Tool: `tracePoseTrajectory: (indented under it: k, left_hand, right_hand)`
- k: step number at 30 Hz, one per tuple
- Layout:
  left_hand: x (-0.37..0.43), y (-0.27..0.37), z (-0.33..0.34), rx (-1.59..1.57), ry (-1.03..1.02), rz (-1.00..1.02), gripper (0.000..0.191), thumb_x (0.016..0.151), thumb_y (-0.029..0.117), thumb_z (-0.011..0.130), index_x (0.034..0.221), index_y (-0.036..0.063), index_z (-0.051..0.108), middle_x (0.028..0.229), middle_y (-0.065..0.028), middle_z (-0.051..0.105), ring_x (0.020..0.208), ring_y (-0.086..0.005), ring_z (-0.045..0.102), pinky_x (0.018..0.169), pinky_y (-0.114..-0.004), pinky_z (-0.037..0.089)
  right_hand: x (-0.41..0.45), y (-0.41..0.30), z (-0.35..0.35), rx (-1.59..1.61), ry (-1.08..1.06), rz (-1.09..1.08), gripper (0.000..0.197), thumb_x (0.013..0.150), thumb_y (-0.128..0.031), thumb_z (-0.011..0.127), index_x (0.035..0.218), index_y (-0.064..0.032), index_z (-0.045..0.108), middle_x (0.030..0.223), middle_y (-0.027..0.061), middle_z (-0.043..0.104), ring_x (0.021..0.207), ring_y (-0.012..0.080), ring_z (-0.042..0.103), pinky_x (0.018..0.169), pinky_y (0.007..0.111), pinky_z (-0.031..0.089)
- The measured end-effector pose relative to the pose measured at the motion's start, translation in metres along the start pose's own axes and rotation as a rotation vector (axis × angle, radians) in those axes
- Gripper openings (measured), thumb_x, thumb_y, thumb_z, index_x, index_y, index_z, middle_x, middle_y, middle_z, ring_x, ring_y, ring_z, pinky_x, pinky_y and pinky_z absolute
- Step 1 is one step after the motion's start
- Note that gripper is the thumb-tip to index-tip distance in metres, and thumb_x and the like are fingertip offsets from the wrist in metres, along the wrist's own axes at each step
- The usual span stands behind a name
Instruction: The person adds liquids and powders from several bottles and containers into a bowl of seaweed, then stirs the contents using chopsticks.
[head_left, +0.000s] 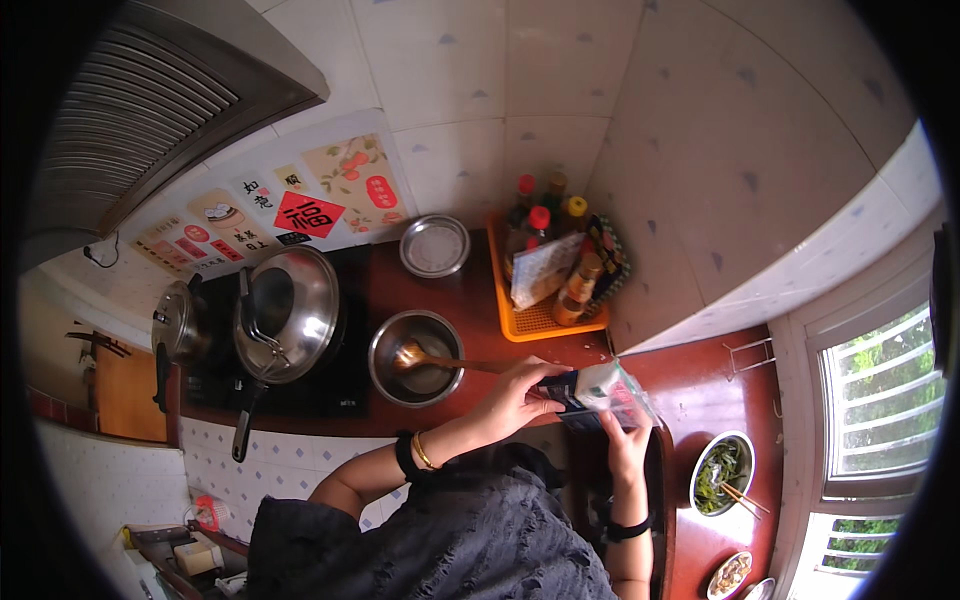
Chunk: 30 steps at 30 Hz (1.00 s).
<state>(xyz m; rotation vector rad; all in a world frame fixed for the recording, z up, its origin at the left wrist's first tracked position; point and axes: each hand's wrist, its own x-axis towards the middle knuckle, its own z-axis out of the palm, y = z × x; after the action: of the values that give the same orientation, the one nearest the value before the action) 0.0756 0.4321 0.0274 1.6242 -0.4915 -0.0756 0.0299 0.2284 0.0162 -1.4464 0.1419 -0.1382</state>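
Observation:
Both my hands hold a clear plastic bag (637, 397) with a dark printed packet and white contents, over the counter edge near the corner. My left hand (525, 394) grips its left end, thumb and fingers around the dark part. My right hand (626, 442) pinches its lower right side. Just left of the bag, a steel bowl (418, 358) stands on the red-brown counter, with a wooden-handled spoon or ladle (450, 363) resting in it; the handle's end is hidden behind my left hand.
A lidded wok (289, 315) and a lidded pot (176, 322) stand on the black cooktop (345, 397). Behind are a round steel dish (435, 246) and an orange basket (517, 330) of bottles. On the right counter are a bowl of greens (720, 474) with chopsticks and a small dish (730, 575).

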Motion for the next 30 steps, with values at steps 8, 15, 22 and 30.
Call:
tracePoseTrajectory:
  k: [8,15,22,30]
  left_hand:
    - [0.003,-0.044,-0.077,-0.068,0.113,-0.353,0.073,0.089,0.013,0.062,0.145,0.0097,0.016,0.145,-0.0114,0.026,0.128,-0.0294,0.04,0.093,-0.037,0.047]
    - [0.006,-0.084,-0.184,-0.418,0.39,-0.511,0.058,0.091,0.01,0.056,0.141,0.0083,0.029,0.144,-0.0151,0.026,0.119,-0.0216,0.045,0.099,-0.038,0.041]
    - [0.026,-0.128,-0.231,-0.613,0.775,-0.62,0.066,0.086,0.007,0.058,0.143,0.0119,0.026,0.135,-0.0092,0.033,0.1,-0.0208,0.049,0.094,-0.038,0.043]
    - [0.039,-0.179,-0.235,-0.735,1.04,-0.74,0.058,0.085,0.017,0.06,0.135,0.0156,0.032,0.123,-0.0052,0.036,0.098,-0.0232,0.044,0.094,-0.039,0.04]
  right_hand:
    - [0.114,0.029,0.072,-0.171,-0.223,0.1,0.024,0.084,-0.012,0.069,0.099,0.0064,0.066,0.088,0.0022,0.068,0.079,0.0064,0.057,0.072,0.022,0.047]
    - [0.198,0.117,0.093,-0.274,-0.534,0.139,0.024,0.089,-0.008,0.061,0.108,0.0065,0.062,0.091,0.0023,0.065,0.081,0.0082,0.058,0.072,0.024,0.048]
    - [0.198,0.122,0.101,-0.576,-0.369,0.044,0.03,0.077,-0.007,0.068,0.105,-0.0001,0.062,0.097,0.0147,0.065,0.092,0.0211,0.062,0.081,0.031,0.047]
    - [0.195,0.005,0.199,-0.661,-0.767,-0.331,0.029,0.081,-0.007,0.062,0.109,-0.0023,0.061,0.1,0.0169,0.065,0.098,0.0329,0.061,0.085,0.038,0.048]
